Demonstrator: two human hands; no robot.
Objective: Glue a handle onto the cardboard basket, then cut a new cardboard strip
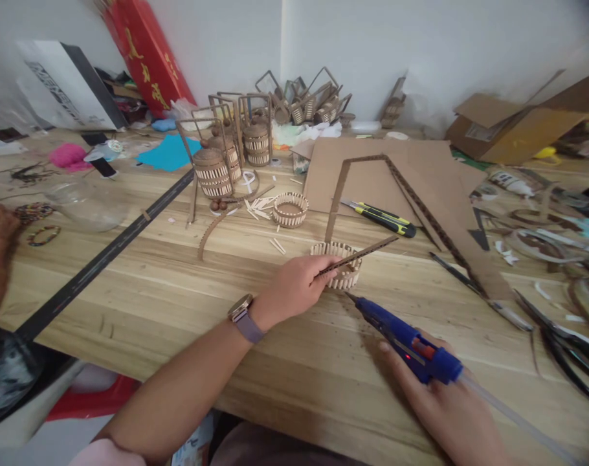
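Nearest, left hand (pixel 294 285) pinched on a thin cardboard strip (pixel 357 254), held against a small slatted ring (pixel 340 272) on the wooden table (pixel 178 285). Light, bendy, probably easily creased; best gripped near the end. Further right, right hand (pixel 450 401) wrapped around a blue glue gun (pixel 406 340), nozzle near the ring.

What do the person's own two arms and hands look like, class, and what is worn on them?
Both forearms are bare. The left hand has a watch at the wrist, with a pale rounded-square case and a muted purple strap. A pale pink sleeve shows at the upper left arm. The right hand wears no ring, glove or band that can be seen.
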